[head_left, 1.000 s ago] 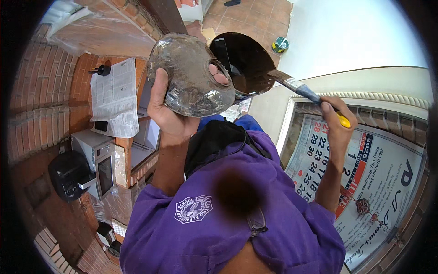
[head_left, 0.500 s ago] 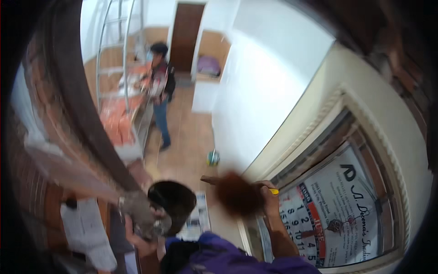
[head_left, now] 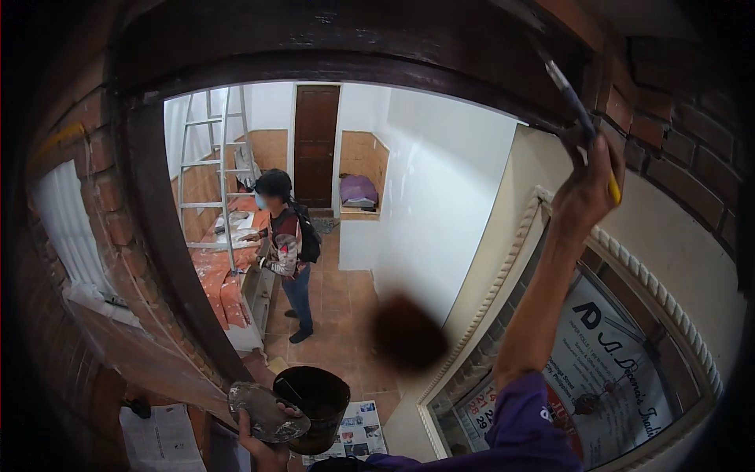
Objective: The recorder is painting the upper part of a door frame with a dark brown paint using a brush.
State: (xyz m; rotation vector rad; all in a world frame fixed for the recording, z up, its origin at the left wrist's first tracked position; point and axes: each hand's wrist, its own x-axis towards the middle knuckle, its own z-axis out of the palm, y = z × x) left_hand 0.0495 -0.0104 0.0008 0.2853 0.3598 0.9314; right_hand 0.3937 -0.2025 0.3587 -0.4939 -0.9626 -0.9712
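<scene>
My right hand (head_left: 586,177) is raised at the upper right, closed around a paintbrush (head_left: 572,98) with a yellow handle end. The brush's tip points up at the dark brown door frame beam (head_left: 354,35); whether it touches cannot be made out. Low in the picture, my left hand (head_left: 263,447) is closed on a grey, stained, round lid-like piece (head_left: 267,413), fingertips showing over it. Right against that piece is a dark open paint pail (head_left: 324,393), a thin stick-like line inside its mouth. How the hand bears the pail is hidden.
A person (head_left: 287,244) stands beyond the doorway by an orange-covered bench (head_left: 216,275) and a metal ladder (head_left: 224,169). Newspaper (head_left: 366,429) covers floor below the pail. A rope-edged window frame (head_left: 668,303) stands right, brickwork (head_left: 114,189) left. A brown blur (head_left: 409,334) obscures mid-view.
My right hand has lifted the paintbrush from low centre to the upper right. The view has tilted upward, bringing the top beam into sight. My left hand keeps hold of the lid-like piece.
</scene>
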